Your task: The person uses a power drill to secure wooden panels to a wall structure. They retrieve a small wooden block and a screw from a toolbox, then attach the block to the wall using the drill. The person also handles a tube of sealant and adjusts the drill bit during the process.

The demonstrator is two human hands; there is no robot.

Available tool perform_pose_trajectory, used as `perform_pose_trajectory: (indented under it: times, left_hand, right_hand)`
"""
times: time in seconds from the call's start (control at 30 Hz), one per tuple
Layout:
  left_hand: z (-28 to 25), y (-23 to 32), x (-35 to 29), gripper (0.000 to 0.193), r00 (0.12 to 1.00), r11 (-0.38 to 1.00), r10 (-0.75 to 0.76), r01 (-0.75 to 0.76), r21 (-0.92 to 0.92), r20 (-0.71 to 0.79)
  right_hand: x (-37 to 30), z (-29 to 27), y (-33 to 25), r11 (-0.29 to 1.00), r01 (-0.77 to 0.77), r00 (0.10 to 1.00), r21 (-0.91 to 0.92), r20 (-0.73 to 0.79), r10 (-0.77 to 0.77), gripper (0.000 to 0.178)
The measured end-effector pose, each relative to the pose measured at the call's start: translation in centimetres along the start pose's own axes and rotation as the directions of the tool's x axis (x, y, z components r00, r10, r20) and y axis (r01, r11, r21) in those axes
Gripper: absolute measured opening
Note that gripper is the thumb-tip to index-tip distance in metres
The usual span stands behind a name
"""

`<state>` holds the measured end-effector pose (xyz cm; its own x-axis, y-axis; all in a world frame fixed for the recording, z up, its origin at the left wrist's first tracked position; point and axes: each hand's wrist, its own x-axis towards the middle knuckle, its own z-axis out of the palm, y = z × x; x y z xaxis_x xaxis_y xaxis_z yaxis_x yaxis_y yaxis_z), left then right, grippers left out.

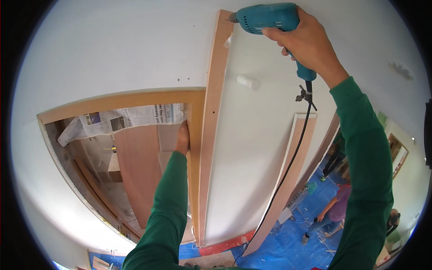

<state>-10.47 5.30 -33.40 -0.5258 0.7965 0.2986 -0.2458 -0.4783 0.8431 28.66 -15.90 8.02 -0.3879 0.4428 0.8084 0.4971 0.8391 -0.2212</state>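
My right hand (308, 45) is wrapped round a teal corded drill (270, 19), held level. The drill's chuck (232, 18) meets the top end of a long upright wooden board (215, 103); the bit's tip is too small to make out. That board runs along the side of a wooden frame (195, 135) around an opening in the wall. My left hand (182, 140) is at the inner edge of this frame, its fingers mostly hidden. Beside it, newspaper sheets (130, 118) hang across the top of the opening. From the drill's handle a black cord (297, 148) drops down.
A second wooden board (288, 189) leans against the white wall (256, 148). Far below, blue sheeting (288, 252) covers the floor. A person in a purple top (339, 204) is down there at the right, with other people nearby. A reddish wood panel (137, 166) shows through the opening.
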Motion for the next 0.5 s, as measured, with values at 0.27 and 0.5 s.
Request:
perform_pose_trajectory:
  times: [0.27, 0.5]
  left_hand:
    - [-1.3, 3.6, 0.4, 0.057, 0.999, 0.998, 0.012, -0.014, 0.058, 0.033]
    - [4.6, 8.9, -0.3, 0.05, 0.996, 0.993, -0.084, 0.083, -0.088, -0.005]
  right_hand:
    - [0.0, 0.4, 1.6, 0.98, 0.195, 0.98, 0.036, -0.044, -0.193, 0.044]
    - [1.3, 0.7, 3.0, 0.949, 0.298, 0.946, -0.099, -0.101, -0.308, 0.054]
